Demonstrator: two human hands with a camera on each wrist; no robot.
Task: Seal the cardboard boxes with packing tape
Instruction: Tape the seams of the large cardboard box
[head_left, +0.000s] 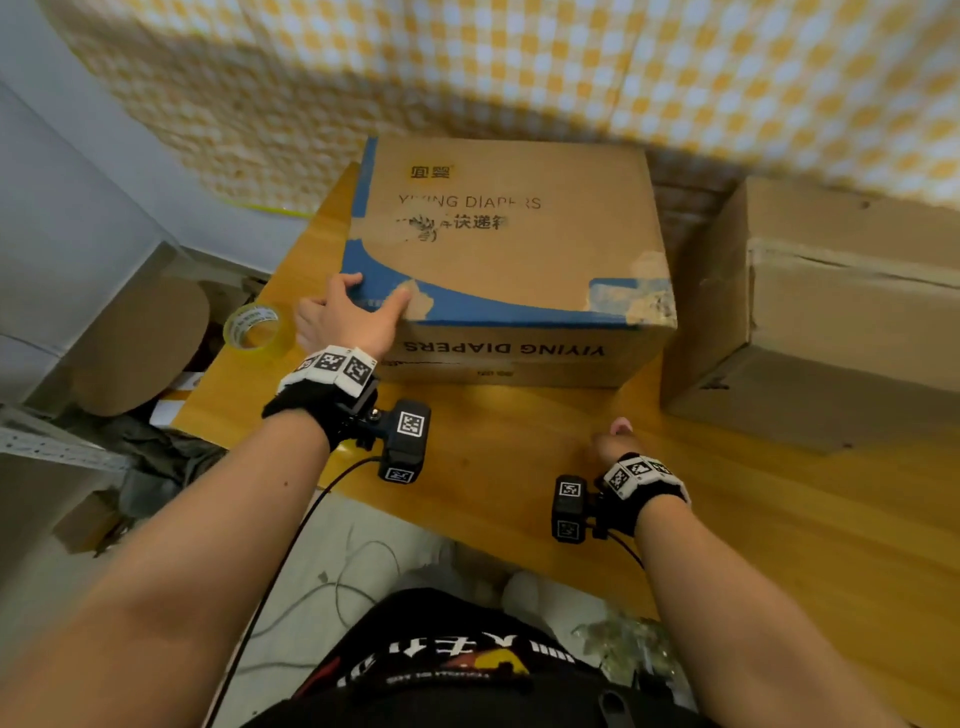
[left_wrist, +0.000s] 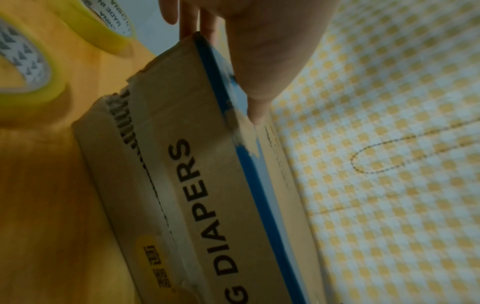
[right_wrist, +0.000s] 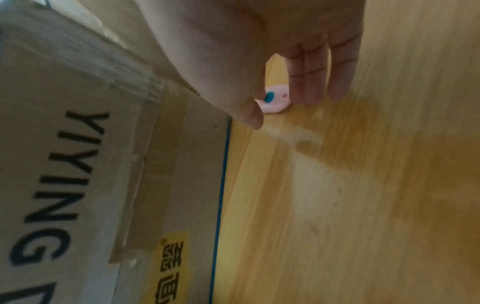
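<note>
Diaper box (head_left: 509, 249) closed, on wooden table (head_left: 779, 519), against checked curtain (head_left: 519, 67).
Left hand (head_left: 353, 317) spread flat over near-left top corner. Right hand (head_left: 613, 441) low on table, relaxed fingers (right_wrist: 340, 72) touching small pink object (right_wrist: 275, 100). Yellow tape rolls (left_wrist: 98, 22) left of box; plain carton (head_left: 831, 322) close on right.

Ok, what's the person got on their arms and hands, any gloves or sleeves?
No gloves or sleeves: both forearms are bare. The left hand and right hand each have a black wrist strap carrying a white band of black-and-white square markers, plus a black camera block with similar markers. A thin black cable trails from each camera.
</note>
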